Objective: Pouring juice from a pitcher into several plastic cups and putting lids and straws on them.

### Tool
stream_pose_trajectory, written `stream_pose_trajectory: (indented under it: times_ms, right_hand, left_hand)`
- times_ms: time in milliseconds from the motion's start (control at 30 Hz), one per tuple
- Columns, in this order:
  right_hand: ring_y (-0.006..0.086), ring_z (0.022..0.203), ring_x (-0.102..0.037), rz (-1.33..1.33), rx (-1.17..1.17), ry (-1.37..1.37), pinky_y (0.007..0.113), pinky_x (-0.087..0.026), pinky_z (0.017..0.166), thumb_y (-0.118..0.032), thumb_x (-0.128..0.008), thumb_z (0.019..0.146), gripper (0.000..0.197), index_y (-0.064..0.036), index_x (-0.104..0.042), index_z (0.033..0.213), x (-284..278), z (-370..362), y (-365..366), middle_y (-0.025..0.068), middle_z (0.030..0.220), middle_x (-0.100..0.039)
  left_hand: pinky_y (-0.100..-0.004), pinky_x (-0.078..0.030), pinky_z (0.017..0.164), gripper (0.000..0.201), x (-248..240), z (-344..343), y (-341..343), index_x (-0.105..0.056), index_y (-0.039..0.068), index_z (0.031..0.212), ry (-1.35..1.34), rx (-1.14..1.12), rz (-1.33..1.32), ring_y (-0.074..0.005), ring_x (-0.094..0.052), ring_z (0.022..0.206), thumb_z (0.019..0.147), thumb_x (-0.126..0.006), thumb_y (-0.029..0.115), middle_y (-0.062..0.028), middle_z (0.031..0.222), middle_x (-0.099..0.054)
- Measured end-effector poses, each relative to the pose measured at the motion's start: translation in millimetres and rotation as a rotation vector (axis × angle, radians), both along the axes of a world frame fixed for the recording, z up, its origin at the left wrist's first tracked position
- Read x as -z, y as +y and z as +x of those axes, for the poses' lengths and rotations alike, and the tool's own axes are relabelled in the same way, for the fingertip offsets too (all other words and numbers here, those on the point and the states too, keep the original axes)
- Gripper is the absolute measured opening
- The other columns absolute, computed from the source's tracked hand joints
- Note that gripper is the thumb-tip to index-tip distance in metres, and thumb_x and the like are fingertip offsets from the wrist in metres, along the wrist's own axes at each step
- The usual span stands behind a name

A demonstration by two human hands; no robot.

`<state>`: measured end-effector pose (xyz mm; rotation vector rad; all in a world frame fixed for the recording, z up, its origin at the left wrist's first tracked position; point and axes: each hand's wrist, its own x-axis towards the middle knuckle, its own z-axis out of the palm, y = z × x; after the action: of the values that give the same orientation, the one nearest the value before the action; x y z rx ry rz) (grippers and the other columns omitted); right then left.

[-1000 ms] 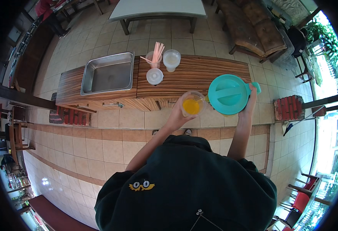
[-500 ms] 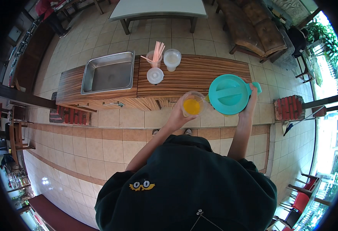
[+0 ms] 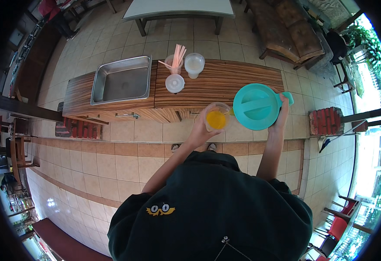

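Note:
My left hand (image 3: 198,131) is wrapped round a clear plastic cup (image 3: 210,123) holding orange-yellow liquid (image 3: 216,119). My right hand (image 3: 281,114) grips the handle of a turquoise lidded pitcher (image 3: 255,107), held just right of the cup. The pitcher leans toward the cup, and a bit of yellow liquid shows between its spout side and the cup's rim. Both are held up at the near edge of the wood-grain counter (image 3: 225,82). Parts of my right fingers are hidden behind the pitcher.
On the counter stand a cup of pink straws (image 3: 177,61), a stack of clear cups (image 3: 194,64) and a small white-lidded container (image 3: 175,83). A steel basin (image 3: 122,81) is set in at the left. Beyond are a white table (image 3: 177,8) and a brown sofa (image 3: 286,28).
The pitcher has shifted slightly left, closer to the cup, and yellow liquid now shows at the cup's rim. My left hand with the cup has hardly moved.

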<state>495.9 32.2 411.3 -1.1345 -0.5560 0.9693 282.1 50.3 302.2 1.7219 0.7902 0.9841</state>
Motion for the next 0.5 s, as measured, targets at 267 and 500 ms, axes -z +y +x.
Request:
stream_pose_trajectory:
  times_ms: [267,500]
  right_hand:
    - [0.0231,0.093,-0.054,0.010,0.013,0.010,0.034,-0.044,0.081,-0.033,-0.040,0.082,0.044,0.0033,-0.049,0.106,1.2,1.5,1.8,0.0143,0.102,-0.056]
    - [0.0234,0.093,-0.054,0.036,-0.010,0.001,0.034,-0.045,0.081,-0.033,-0.040,0.082,0.045,0.0031,-0.048,0.107,7.6,7.3,2.9,0.0144,0.102,-0.056]
  left_hand:
    - [-0.0367,-0.031,0.096,0.077,-6.7,-1.1,-1.0,-0.030,0.005,0.124,0.005,0.008,-0.026,-0.0286,-0.038,0.114,0.061,-0.074,0.011,-0.0128,0.123,-0.039]
    - [-0.0359,-0.030,0.098,0.078,-5.2,-0.9,0.4,-0.029,0.005,0.124,-0.001,0.016,-0.025,-0.0278,-0.037,0.116,0.061,-0.074,0.009,-0.0125,0.124,-0.038]
